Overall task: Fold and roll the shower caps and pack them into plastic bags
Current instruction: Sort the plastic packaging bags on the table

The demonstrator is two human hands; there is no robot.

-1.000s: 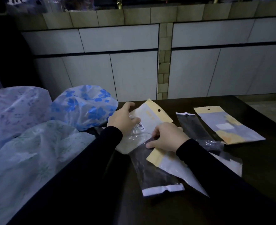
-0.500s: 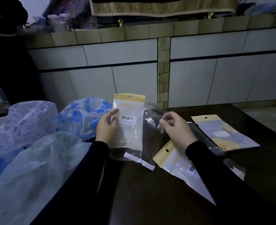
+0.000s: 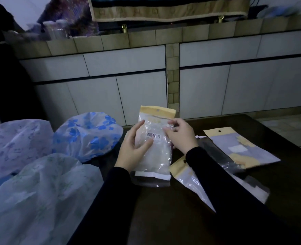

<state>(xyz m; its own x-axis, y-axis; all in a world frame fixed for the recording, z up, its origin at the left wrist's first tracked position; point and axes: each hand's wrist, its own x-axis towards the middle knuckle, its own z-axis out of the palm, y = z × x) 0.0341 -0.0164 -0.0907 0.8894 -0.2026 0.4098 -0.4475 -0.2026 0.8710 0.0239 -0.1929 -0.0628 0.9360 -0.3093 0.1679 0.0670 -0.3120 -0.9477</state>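
Observation:
A clear plastic bag [image 3: 155, 152] with a yellow header and a barcode label stands upright above the dark table [image 3: 172, 218]. My left hand [image 3: 134, 148] grips its left side, thumb across the front. My right hand [image 3: 180, 135] pinches its upper right edge. Three puffed shower caps lie at the left: a blue-flowered cap [image 3: 87, 135], a pale lilac cap [image 3: 17, 144] and a greenish cap [image 3: 40, 200] nearest me. More bags lie flat to the right: one [image 3: 192, 183] under my right forearm and one [image 3: 241, 147] farther right.
A dark clear bag [image 3: 215, 154] lies between the flat bags. White tiled cabinet fronts [image 3: 146, 85] rise right behind the table's far edge. The table's right edge runs diagonally at the right, with pale floor [image 3: 291, 128] beyond it.
Both hands lifted the yellow-headed bag off the table and turned it upright. My right hand moved from the clear film beside it onto the bag's upper right edge.

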